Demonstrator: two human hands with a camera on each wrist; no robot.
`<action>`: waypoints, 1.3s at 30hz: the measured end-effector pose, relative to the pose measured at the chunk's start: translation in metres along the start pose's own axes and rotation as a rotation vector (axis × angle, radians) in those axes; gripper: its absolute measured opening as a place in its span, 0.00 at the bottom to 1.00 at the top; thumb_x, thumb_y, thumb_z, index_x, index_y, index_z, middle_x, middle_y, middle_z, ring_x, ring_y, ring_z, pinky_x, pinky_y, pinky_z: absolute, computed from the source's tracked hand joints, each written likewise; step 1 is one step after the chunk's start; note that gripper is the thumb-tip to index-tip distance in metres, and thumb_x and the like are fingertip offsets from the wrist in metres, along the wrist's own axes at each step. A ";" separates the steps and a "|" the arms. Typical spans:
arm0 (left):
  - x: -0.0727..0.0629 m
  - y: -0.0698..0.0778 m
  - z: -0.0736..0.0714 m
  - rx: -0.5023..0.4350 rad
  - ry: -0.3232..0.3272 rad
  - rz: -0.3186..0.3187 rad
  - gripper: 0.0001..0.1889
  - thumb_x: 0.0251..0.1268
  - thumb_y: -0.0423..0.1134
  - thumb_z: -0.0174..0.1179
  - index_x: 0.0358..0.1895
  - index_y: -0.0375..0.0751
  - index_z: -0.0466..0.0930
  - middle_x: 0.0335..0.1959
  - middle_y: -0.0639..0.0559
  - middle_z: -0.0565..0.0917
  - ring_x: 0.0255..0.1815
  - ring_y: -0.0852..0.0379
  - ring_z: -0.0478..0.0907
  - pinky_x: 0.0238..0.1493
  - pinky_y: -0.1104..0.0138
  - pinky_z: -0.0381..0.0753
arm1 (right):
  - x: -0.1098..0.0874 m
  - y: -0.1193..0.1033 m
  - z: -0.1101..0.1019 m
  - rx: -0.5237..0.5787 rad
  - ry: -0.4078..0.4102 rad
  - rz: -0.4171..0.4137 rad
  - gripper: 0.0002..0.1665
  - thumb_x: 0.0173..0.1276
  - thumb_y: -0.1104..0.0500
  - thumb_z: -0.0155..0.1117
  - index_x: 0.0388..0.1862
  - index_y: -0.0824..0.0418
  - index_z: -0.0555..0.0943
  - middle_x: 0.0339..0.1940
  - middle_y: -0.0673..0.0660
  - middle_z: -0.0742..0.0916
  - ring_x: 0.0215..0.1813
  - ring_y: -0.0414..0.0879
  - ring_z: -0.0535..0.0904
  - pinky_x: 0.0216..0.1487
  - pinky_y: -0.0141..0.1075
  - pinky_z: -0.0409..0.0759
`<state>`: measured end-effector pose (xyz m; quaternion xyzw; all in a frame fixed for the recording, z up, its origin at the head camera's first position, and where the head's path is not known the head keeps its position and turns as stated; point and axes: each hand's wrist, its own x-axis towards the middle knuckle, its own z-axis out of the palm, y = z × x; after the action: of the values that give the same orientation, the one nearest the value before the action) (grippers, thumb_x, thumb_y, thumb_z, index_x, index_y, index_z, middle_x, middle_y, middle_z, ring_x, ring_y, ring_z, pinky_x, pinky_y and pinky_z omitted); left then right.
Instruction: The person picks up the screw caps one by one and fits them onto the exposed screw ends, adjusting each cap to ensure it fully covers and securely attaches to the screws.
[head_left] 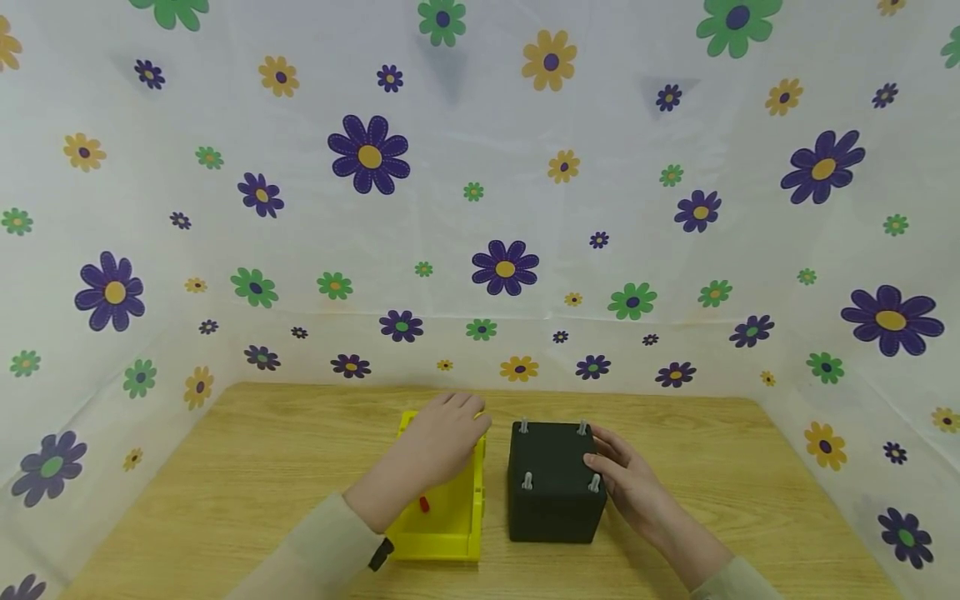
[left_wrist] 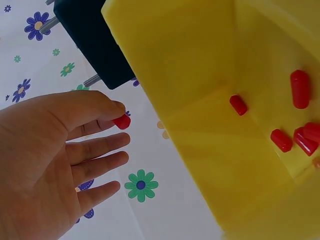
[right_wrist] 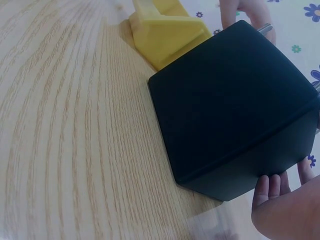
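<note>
My left hand [head_left: 442, 437] is raised over the far right edge of a yellow bin [head_left: 442, 546]. Its thumb and forefinger pinch a small red capsule-shaped piece [left_wrist: 122, 121], while the other fingers stay spread. Several similar red pieces [left_wrist: 300, 89] lie inside the bin. To the right of it stands a black box [head_left: 557, 512] with a metal post [head_left: 528, 481] near each top corner. My right hand [head_left: 633, 483] rests against the box's right side, thumb at its top edge and fingertips touching the side face [right_wrist: 235, 175].
Both containers stand on a wood-grain table [head_left: 300, 442], with a narrow gap between them. A white flowered sheet [head_left: 450, 217] hangs behind the table and along both sides. A dark band [head_left: 381, 553] is worn on the left wrist.
</note>
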<state>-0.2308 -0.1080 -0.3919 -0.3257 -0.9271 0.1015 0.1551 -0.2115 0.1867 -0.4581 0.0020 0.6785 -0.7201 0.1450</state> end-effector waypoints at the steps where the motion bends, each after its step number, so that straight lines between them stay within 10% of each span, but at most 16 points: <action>1: 0.001 0.000 0.000 -0.002 0.004 0.000 0.14 0.71 0.40 0.71 0.56 0.46 0.87 0.58 0.49 0.86 0.62 0.50 0.82 0.72 0.58 0.81 | 0.000 0.000 0.000 0.003 -0.001 0.000 0.41 0.81 0.60 0.58 0.87 0.58 0.54 0.86 0.65 0.61 0.71 0.42 0.74 0.63 0.22 0.76; 39: 0.023 0.002 -0.014 -0.021 0.004 -0.005 0.11 0.72 0.38 0.68 0.55 0.46 0.87 0.56 0.50 0.86 0.61 0.51 0.81 0.73 0.59 0.80 | 0.001 0.000 0.000 -0.007 0.002 -0.004 0.41 0.81 0.60 0.57 0.87 0.60 0.54 0.86 0.66 0.60 0.76 0.47 0.70 0.64 0.23 0.75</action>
<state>-0.2413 -0.0906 -0.3746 -0.3250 -0.9287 0.0908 0.1537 -0.2118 0.1861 -0.4584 0.0007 0.6812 -0.7180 0.1427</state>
